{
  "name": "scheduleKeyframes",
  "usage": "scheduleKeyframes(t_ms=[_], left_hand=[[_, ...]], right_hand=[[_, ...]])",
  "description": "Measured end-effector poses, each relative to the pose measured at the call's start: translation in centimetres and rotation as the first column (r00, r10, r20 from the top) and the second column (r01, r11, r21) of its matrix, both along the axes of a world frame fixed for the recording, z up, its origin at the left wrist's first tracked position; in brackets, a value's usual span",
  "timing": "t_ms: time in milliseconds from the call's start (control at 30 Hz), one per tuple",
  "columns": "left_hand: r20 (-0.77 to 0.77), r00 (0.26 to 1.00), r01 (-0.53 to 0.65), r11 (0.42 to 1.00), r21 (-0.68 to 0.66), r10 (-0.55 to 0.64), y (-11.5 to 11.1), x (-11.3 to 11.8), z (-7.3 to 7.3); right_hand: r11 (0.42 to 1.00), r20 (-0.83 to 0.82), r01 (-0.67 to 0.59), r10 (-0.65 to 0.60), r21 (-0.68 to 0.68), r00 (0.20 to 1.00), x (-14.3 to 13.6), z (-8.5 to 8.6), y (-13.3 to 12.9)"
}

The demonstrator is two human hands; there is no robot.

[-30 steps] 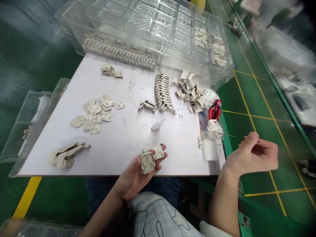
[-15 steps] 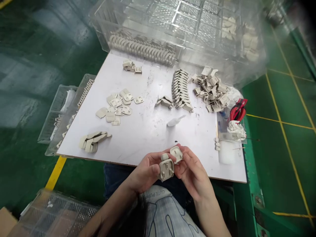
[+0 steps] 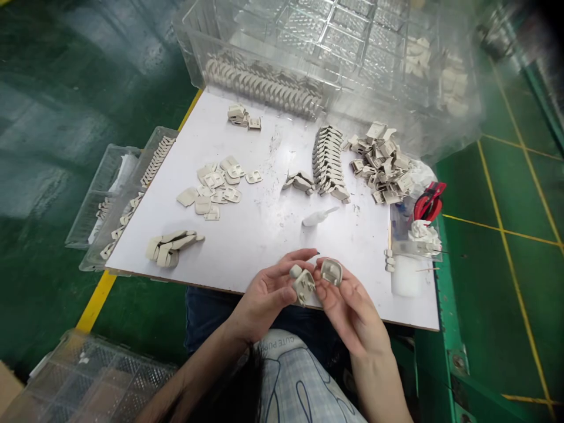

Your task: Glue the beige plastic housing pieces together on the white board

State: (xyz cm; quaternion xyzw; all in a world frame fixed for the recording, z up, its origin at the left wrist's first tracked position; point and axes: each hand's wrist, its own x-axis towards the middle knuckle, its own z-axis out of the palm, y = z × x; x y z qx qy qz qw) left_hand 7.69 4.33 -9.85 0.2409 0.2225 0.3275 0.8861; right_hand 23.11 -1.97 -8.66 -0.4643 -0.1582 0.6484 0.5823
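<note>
Just above the board's front edge, my left hand (image 3: pixel 269 294) pinches a beige plastic part (image 3: pixel 304 286) with a rounded knob and small prongs on its inner face. My right hand (image 3: pixel 352 302) holds a shallow beige cover (image 3: pixel 332 272), its hollow side turned up. The two pieces are close together but apart. Beyond my hands a small white squeeze bottle (image 3: pixel 315 218) with a thin nozzle lies on the white board (image 3: pixel 259 241). Loose flat beige plates (image 3: pixel 212 181) are spread to the left, and a few joined beige parts (image 3: pixel 170 248) rest near the left front corner.
A row of nested beige parts (image 3: pixel 328 158) and a heap of clips (image 3: pixel 383 161) lie at the back right. Large clear compartment trays (image 3: pixel 335 47) stand behind. Red-handled cutters (image 3: pixel 428 202), crumpled tissue and a white block (image 3: pixel 405 276) sit at the right edge.
Both hands have turned their pieces: the left part is now seen tilted on its side, and the right cover has moved right, away from it. The view has shifted slightly.
</note>
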Motion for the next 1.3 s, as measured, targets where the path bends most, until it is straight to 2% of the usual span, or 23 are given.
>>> scheduleKeyframes(t_ms=[67, 133, 200, 300, 400, 667, 867, 967, 1067, 1167, 1300], left_hand=[[-0.096, 0.992, -0.091, 0.995, -0.04, 0.087, -0.2, 0.3, 0.1], [-0.156, 0.981, -0.133, 0.987, -0.089, 0.118, -0.3, 0.5, 0.2], [-0.159, 0.98, -0.141, 0.984, -0.109, 0.123, -0.4, 0.7, 0.3], [-0.136, 0.982, -0.139, 0.988, -0.07, 0.128, -0.3, 0.7, 0.3], [-0.154, 0.978, -0.145, 0.989, -0.02, 0.141, -0.2, 0.7, 0.4], [-0.207, 0.965, -0.146, 0.985, 0.091, 0.162, -0.3, 0.4, 0.2], [-0.291, 0.925, -0.213, 0.967, 0.14, 0.246, -0.4, 0.5, 0.1], [-0.336, 0.915, -0.177, 0.97, 0.164, 0.224, -0.4, 0.4, 0.5], [-0.396, 0.901, -0.135, 0.982, 0.132, 0.177, -0.3, 0.2, 0.9], [-0.429, 0.886, -0.112, 0.979, 0.17, 0.176, -0.1, -0.1, 1.2], [-0.505, 0.827, -0.036, 0.92, 0.39, 0.247, -0.2, -0.2, 1.5]], right_hand=[[0.995, 0.238, 0.052, -0.07, 0.08, 0.969, 0.1, 0.1, -0.2], [0.986, 0.425, 0.048, -0.112, 0.158, 0.898, -0.1, 0.4, -0.3], [0.978, 0.547, 0.006, -0.121, 0.208, 0.828, -0.5, 0.7, -0.3], [0.976, 0.65, -0.046, -0.107, 0.213, 0.752, -1.0, 1.3, -0.1], [0.979, 0.712, -0.074, -0.086, 0.191, 0.697, -1.2, 1.6, -0.1], [0.981, 0.782, -0.099, -0.068, 0.164, 0.62, -1.1, 1.9, 0.1], [0.983, 0.833, -0.095, -0.08, 0.157, 0.547, -1.1, 1.9, 0.1], [0.975, 0.877, -0.085, -0.145, 0.205, 0.459, -1.3, 1.8, 0.0], [0.963, 0.909, -0.106, -0.193, 0.248, 0.37, -1.2, 1.7, -0.1], [0.971, 0.89, -0.142, -0.113, 0.194, 0.441, -0.7, 1.7, 0.1], [0.968, 0.83, -0.186, -0.037, 0.167, 0.557, -0.3, 1.6, 0.2]])
